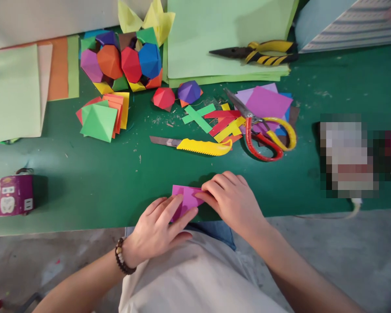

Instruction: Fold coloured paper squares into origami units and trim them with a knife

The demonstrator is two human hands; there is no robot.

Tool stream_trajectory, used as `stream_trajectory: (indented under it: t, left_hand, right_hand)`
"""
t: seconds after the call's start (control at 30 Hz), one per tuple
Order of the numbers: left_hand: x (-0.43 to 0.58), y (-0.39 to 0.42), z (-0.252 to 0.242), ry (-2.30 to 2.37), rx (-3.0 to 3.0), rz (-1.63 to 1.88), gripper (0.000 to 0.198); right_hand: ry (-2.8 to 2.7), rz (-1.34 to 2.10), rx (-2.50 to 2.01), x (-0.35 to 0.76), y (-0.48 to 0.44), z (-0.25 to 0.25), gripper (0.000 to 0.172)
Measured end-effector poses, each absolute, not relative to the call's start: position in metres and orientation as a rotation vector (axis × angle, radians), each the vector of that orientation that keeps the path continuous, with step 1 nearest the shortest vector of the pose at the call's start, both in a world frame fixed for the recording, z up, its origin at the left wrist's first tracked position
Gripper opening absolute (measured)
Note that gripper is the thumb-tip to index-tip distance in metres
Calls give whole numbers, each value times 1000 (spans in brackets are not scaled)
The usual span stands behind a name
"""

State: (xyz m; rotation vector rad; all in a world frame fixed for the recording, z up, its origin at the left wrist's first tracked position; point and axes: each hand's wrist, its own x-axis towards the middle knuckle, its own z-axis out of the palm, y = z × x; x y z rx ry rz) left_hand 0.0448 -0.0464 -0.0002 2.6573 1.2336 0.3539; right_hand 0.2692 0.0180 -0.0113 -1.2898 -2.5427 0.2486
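Observation:
A small piece of magenta paper (186, 196) lies at the near edge of the green table (84, 182). My left hand (159, 226) rests on its left part with the fingers laid flat over the paper. The fingertips of my right hand (231, 200) press down on its right edge. Both hands touch the paper; part of it is hidden under them.
Beyond the hands lie a yellow-handled knife (198, 145), red and yellow scissors (263, 132), coloured paper strips (220, 121), folded paper shapes (124, 61), stacked folded squares (102, 115), green sheets (228, 39) with pliers (257, 52). A purple box (15, 194) stands at left.

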Motion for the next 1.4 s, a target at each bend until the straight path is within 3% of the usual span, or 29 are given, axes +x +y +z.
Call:
stream_trajectory:
  t: [0.43,1.4]
  left_hand:
    - [44,-38,-2,1176,2639,256,50]
    - [45,-41,-10,1198,2634,393,49]
  right_hand:
    - [-2542,165,-1275,266,22,-19,32]
    - [-2488,136,-1338,262,21,-19,32]
